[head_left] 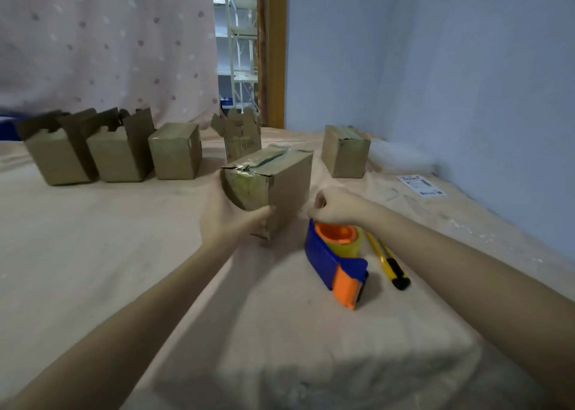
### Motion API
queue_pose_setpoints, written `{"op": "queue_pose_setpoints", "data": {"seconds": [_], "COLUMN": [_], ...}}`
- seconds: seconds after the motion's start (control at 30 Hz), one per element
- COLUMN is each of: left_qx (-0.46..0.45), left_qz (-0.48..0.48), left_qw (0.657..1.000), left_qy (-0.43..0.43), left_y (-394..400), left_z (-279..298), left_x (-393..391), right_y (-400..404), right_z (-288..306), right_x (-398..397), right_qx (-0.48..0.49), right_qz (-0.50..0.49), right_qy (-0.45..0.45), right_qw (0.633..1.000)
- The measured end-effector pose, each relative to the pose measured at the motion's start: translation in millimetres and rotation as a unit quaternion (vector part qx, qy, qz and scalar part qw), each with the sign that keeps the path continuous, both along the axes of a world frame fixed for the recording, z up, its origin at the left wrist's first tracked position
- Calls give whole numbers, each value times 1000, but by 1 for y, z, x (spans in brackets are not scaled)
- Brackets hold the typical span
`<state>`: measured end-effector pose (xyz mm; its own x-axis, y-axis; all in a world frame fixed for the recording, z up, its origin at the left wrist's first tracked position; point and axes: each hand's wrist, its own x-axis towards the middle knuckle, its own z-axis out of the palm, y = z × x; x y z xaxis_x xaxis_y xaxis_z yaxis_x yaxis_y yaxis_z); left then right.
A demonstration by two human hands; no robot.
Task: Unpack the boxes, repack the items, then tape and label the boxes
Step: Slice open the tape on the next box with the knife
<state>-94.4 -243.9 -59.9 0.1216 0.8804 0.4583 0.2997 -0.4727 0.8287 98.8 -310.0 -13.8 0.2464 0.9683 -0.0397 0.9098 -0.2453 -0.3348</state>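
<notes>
Gripping the taped box (273, 185), left hand (227, 223); right hand (336, 206) curled, grasp unclear; label (421, 185) unreadable.

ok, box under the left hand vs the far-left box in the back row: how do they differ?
The held box is closed with crumpled tape on top; the far-left box has its flaps standing open. The held box is gripped by the left hand; the far-left box stands untouched. Both are brown cardboard.

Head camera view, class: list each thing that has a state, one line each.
Taped cardboard box: closed, gripped by left hand.
Two leftmost cardboard boxes: flaps open.
Square cardboard box: closed.
Blue-and-orange tape dispenser: lying on its side.
Right hand: curled; contents unclear.
</notes>
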Motion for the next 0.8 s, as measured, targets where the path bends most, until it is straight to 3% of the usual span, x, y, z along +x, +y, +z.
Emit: {"op": "queue_pose_setpoints", "data": {"seconds": [0.1,0.23,0.53,0.7,0.8], "left_qx": [-19,-35,-42,-76,-92], "left_qz": [-18,-57,-162,-219,-270], "left_qw": [999,997,985,971,958], "left_qy": [-25,-38,-45,-55,-23], "left_y": [-11,-19,-21,-11,-1], "left_z": [-11,-21,-17,-17,-14], "left_x": [-25,-52,-76,-78,-72], "right_y": [-20,-30,-27,-22,-6], "right_z": [-6,-12,-5,17,20], "right_x": [-13,-23,-12,14,34], "right_qx": [6,-66,-48,26,55], "right_qz": [-4,-5,-36,-47,-6], "right_qy": [-78,-121,-91,-224,-372], "right_qw": [997,990,994,973,927]}}
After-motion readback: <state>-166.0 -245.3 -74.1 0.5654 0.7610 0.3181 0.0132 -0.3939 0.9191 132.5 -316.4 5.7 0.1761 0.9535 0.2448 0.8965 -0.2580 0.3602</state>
